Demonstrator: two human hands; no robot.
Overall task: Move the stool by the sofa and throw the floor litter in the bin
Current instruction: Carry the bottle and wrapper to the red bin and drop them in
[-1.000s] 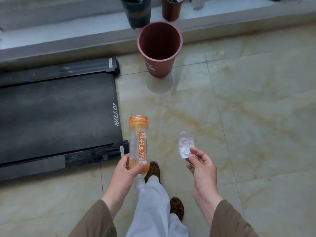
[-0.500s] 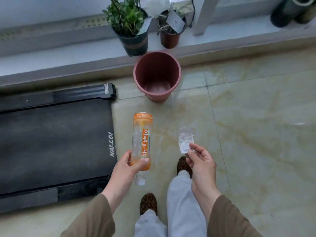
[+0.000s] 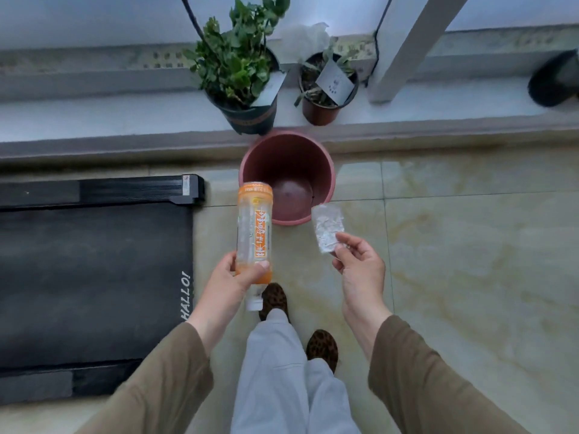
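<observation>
An empty plastic bottle (image 3: 254, 227) with an orange label is held upside down in my left hand (image 3: 233, 280), its cap end pointing toward me and its base reaching over the near left rim of the bin. My right hand (image 3: 360, 270) pinches a crumpled clear wrapper (image 3: 327, 227) between thumb and fingers, just in front of the bin's right rim. The dusty-red bin (image 3: 326, 170) stands on the tiled floor against a low ledge and looks empty inside. No stool or sofa is in view.
A black treadmill (image 3: 87, 270) marked "HALLO!" lies flat on the left. On the ledge behind the bin stand a leafy plant (image 3: 238, 67) in a dark pot and a small brown pot (image 3: 326, 89). A white post (image 3: 407, 48) rises at the back right.
I have walked closer to the bin, which now sits right in front of both hands. The bottle and wrapper stay held and have come up to the bin's rim.
</observation>
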